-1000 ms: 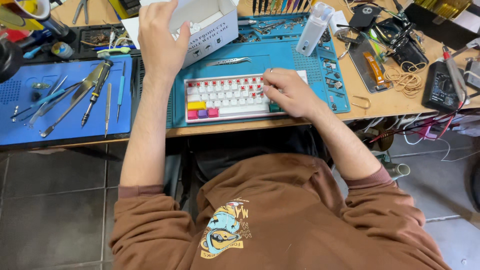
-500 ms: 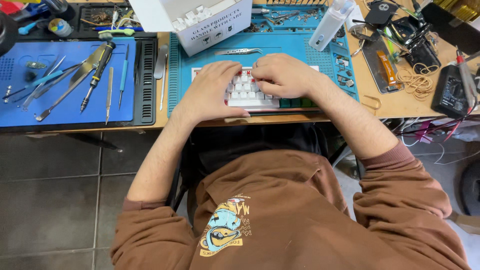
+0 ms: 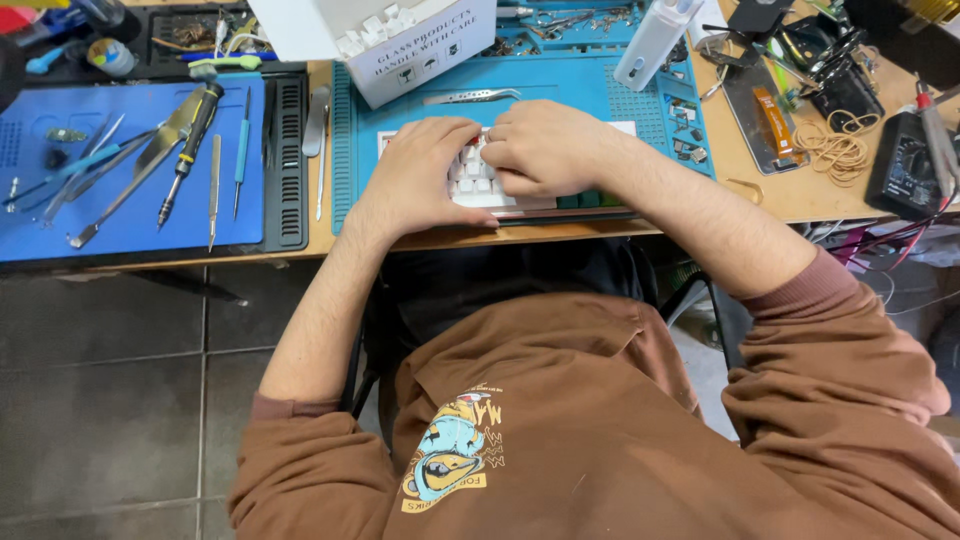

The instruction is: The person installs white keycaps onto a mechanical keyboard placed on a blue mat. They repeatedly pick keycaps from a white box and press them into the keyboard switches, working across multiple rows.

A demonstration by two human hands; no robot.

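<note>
Pressing down together, the left hand (image 3: 420, 175) and right hand (image 3: 545, 148) lie curled over the keyboard (image 3: 520, 195) on the teal mat (image 3: 560, 85). Keycaps could pop loose under uneven force. At six o'clock the desk edge is close; at twelve o'clock the white box (image 3: 400, 40) crowds them.

A white cardboard box (image 3: 400, 45) stands open at the teal mat's (image 3: 570, 85) far edge, dark print on its front, white pieces inside; at the far right a black meter (image 3: 905, 170) lies, screen unclear
</note>
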